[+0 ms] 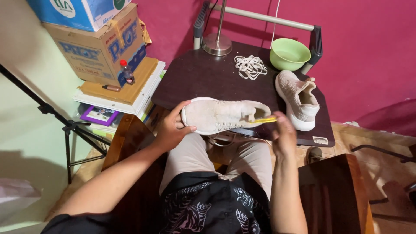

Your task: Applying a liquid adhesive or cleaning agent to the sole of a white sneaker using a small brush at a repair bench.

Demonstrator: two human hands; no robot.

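Gripping the toe of a pale knit shoe (221, 115), the left hand (173, 130) holds it on its side above the lap, sole edge toward the person. The right hand (284, 136) is blurred; it appears closed on a thin yellow tool (264, 120), possibly a brush, whose tip sits at the shoe's heel opening. Good practice: keep the toe clamped firm so the shoe cannot twist, and work the tool in short strokes. Beyond both hands, on the dark table (195, 78), lie the matching shoe (299, 99) past the right hand, loose white laces (250, 67) and a green bowl (289, 54) farther out.
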